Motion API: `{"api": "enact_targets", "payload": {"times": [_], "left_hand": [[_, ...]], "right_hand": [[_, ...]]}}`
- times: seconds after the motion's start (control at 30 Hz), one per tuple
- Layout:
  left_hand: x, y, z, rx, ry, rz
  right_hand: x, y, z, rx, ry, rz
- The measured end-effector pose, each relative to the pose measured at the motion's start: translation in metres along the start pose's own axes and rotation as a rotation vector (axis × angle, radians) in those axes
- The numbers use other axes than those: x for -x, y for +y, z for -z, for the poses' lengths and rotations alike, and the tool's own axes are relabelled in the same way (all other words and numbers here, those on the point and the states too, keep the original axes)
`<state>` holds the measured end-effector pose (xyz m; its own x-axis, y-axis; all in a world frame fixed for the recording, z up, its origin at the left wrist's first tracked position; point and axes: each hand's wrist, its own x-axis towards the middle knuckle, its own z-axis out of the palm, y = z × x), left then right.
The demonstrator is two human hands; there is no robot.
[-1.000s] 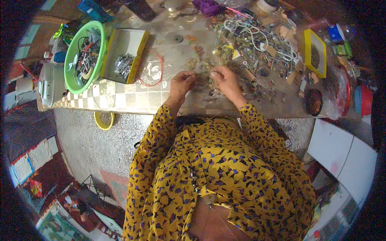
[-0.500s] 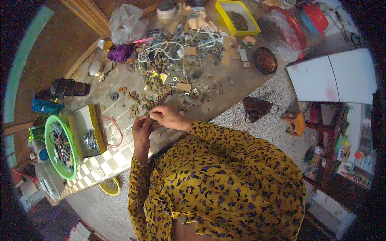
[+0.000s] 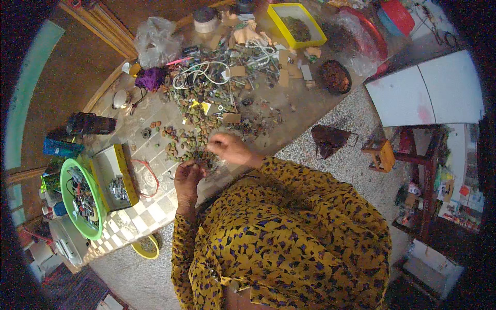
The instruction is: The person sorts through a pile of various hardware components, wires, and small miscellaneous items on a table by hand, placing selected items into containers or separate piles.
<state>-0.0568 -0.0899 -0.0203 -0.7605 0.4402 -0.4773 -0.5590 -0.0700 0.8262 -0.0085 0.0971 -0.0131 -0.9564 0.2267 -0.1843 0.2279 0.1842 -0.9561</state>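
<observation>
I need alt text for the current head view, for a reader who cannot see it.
A bare left hand and a blurred right hand are close together beside many small greenish-brown pieces on a cluttered table; what they hold is unclear. At the left are a green basin and a yellow-sided box; a purple bundle lies farther back.

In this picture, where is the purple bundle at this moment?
In the head view, the purple bundle lies toward the upper left, on the far part of the table, just below the clear plastic bag.
</observation>
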Motion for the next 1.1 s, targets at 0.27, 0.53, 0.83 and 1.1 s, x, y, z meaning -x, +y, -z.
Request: {"api": "enact_targets", "payload": {"times": [0.27, 0.53, 0.83, 1.1], "left_hand": [[-0.017, -0.022, 0.034, 0.084, 0.014, -0.063], [-0.013, -0.017, 0.037, 0.137, 0.065, -0.037], [-0.006, -0.001, 0.032, 0.096, 0.170, 0.016], [0.005, 0.001, 0.030, 0.176, 0.214, 0.002]], "right_hand": [[0.010, 0.055, 0.136, -0.263, 0.657, -0.040], [0.038, 0.160, 0.324, 0.877, 1.298, -0.273], [0.038, 0.148, 0.363, 0.878, 1.085, -0.410], [0.030, 0.137, 0.367, 0.980, 0.992, -0.392]]}}
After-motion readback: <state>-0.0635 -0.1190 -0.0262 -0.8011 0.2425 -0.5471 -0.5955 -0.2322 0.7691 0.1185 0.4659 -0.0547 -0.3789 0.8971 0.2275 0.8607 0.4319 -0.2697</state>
